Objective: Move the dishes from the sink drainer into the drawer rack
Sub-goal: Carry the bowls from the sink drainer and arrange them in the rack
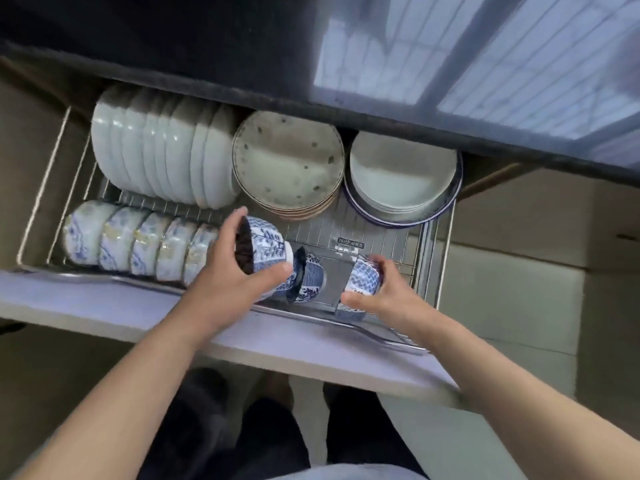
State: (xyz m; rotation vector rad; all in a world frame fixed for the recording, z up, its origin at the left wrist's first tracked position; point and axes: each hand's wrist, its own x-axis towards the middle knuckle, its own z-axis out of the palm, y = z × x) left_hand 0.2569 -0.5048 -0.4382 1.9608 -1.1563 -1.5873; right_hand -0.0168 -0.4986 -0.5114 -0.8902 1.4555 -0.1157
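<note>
Both hands set blue-patterned bowls into the front row of the pulled-out drawer rack.

The left hand curls round a blue-and-white bowl tipped on its side, just right of the row of pale bowls standing on edge; a darker blue bowl leans against it. The right hand grips a smaller zigzag-patterned bowl further right in the rack. Behind them stand upright white plates, a speckled plate stack and white blue-rimmed plates.
</note>
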